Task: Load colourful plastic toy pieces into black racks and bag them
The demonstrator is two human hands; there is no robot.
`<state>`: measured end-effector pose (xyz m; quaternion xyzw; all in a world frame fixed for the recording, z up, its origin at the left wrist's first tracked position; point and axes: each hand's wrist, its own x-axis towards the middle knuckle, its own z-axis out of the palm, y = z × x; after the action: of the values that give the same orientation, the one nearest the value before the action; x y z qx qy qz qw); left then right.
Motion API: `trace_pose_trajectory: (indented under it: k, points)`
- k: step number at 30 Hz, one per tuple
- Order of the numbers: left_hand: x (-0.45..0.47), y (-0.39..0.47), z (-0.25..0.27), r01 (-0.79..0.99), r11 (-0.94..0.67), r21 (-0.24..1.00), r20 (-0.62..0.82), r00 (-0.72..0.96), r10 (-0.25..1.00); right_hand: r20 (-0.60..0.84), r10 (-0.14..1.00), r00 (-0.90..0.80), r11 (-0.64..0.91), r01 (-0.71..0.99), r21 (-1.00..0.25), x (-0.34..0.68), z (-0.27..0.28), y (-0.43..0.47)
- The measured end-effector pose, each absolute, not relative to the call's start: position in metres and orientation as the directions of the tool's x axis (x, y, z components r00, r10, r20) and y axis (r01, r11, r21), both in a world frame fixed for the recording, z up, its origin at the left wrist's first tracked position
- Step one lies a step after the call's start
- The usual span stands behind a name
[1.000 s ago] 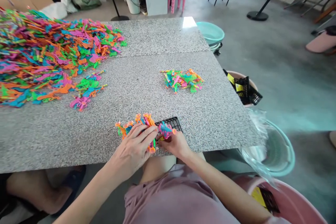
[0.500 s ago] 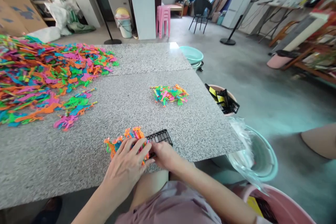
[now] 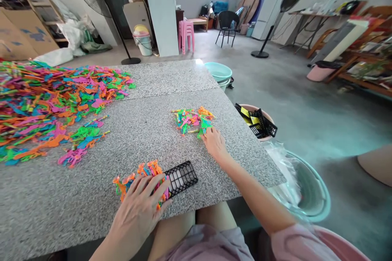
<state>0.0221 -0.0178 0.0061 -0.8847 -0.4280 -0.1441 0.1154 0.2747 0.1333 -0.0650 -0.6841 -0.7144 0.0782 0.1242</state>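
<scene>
My left hand (image 3: 139, 200) is curled over a bunch of bright plastic toys (image 3: 150, 168), which have orange disc-like ends and look like small toy guns. They lie in the left part of a black plastic lattice basket (image 3: 183, 177); its right part shows bare bars. My right hand (image 3: 215, 143) reaches to the near right edge of a small pile of similar toys (image 3: 186, 120). Its fingers are closed on a green toy (image 3: 202, 130), partly hidden by the fingertips.
A large heap of the same toys (image 3: 61, 102) covers the left of the speckled table (image 3: 128, 142). Past the right edge stand a tub of black baskets with yellow cards (image 3: 259, 120), a teal tub (image 3: 321, 195) with clear plastic bags (image 3: 283, 167), and a pink tub (image 3: 339, 244).
My right hand has left the black basket and moved forward to the small pile, closing on a toy there. My left hand stays over the toys in the basket. The view has tilted up slightly.
</scene>
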Motion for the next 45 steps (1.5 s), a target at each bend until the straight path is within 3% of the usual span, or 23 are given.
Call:
trace_pose_trajectory:
  k: [4, 6, 10, 12, 14, 18, 24, 29, 34, 37, 40, 45]
  points:
    - [0.023, -0.020, 0.008, 0.793, -0.603, -0.088, 0.331, 0.595, 0.733, -0.064, 0.994, 0.087, -0.104, 0.930, -0.353, 0.282, -0.054, 0.173]
    - [0.023, -0.022, 0.008, 0.797, -0.600, -0.074, 0.322, 0.588, 0.742, -0.142, 0.987, 0.072, -0.130, 0.879, -0.458, 0.291, -0.055, 0.180]
    - [0.020, -0.023, 0.009, 0.797, -0.604, -0.018, 0.297, 0.581, 0.757, -0.184, 0.983, -0.018, -0.144, 0.553, -0.821, 0.310, -0.068, 0.147]
    - [0.018, -0.023, 0.010, 0.792, -0.611, 0.009, 0.277, 0.585, 0.762, -0.181, 0.980, -0.080, -0.138, 0.378, -0.916, 0.311, -0.076, 0.120]
    - [0.016, -0.024, 0.011, 0.789, -0.614, 0.034, 0.247, 0.588, 0.770, -0.188, 0.972, -0.144, -0.135, 0.317, -0.939, 0.303, -0.082, 0.096]
    - [0.015, -0.026, 0.015, 0.785, -0.617, 0.053, 0.186, 0.599, 0.779, -0.160, 0.947, -0.277, -0.058, 0.343, -0.937, 0.260, -0.085, 0.072]
    - [0.019, -0.025, 0.019, 0.798, -0.601, 0.044, 0.193, 0.584, 0.789, 0.043, 0.898, -0.438, 0.194, 0.308, -0.931, 0.189, -0.086, 0.066]
    - [0.021, -0.025, 0.020, 0.787, -0.616, 0.023, 0.228, 0.596, 0.770, 0.056, 0.787, -0.614, 0.438, 0.493, -0.752, 0.177, -0.078, 0.071]
    - [0.018, -0.025, 0.018, 0.764, -0.645, -0.008, 0.238, 0.628, 0.741, -0.045, 0.721, -0.692, 0.534, 0.595, -0.600, 0.168, -0.060, 0.070]
    - [0.017, -0.022, 0.017, 0.736, -0.677, 0.014, 0.189, 0.663, 0.724, -0.042, 0.717, -0.696, 0.514, 0.569, -0.642, 0.167, -0.060, 0.069]
    - [0.015, -0.019, 0.016, 0.732, -0.682, 0.011, 0.193, 0.667, 0.719, 0.056, 0.731, -0.680, 0.538, 0.524, -0.660, 0.182, -0.065, 0.086]
    - [0.013, -0.020, 0.012, 0.726, -0.688, 0.023, 0.242, 0.663, 0.708, 0.140, 0.923, -0.359, 0.386, 0.843, -0.374, 0.233, -0.069, 0.133]
